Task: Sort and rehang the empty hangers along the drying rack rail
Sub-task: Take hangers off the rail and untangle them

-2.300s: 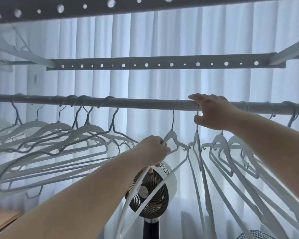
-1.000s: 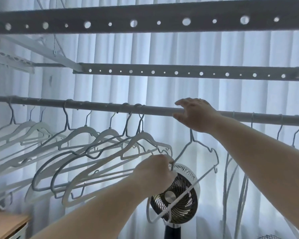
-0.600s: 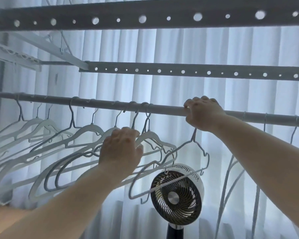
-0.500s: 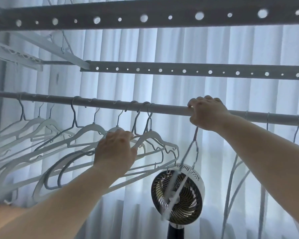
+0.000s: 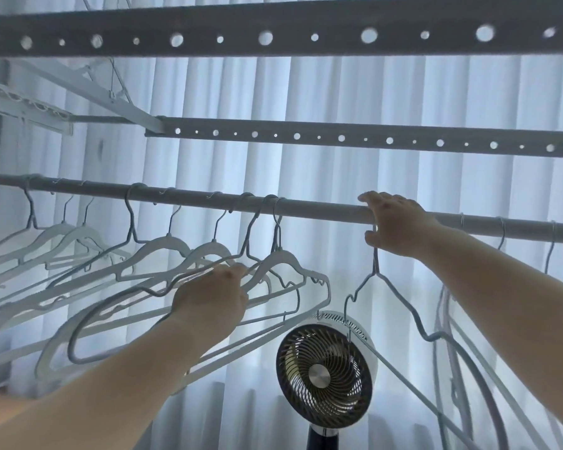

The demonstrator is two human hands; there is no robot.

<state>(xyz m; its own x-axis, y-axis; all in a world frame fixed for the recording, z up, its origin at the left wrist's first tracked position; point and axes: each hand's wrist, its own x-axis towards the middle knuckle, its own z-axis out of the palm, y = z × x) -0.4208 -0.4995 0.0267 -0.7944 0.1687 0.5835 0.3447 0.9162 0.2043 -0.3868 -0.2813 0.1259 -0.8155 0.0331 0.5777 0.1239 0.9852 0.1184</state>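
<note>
Backlit white curtains [image 5: 338, 92] hang behind the rail [image 5: 322, 211], and a fan [image 5: 325, 375] stands below. The right hand [image 5: 398, 227] lies over the rail, its fingers [image 5: 371, 201] curled down onto the hook of a wire hanger [image 5: 376, 274], seemingly pinching it to steer it along. Left of them, the left hand [image 5: 210, 298] grips the shoulders of the bunched hangers [image 5: 163, 251], probably steadying them to keep room beside them.

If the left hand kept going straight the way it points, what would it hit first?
The left hand points up and to the right, with its fingertips among the hangers. The white hanger at the end of that bunch looks first in line, then the rail. Depth is unclear, so this is a guess.
</note>
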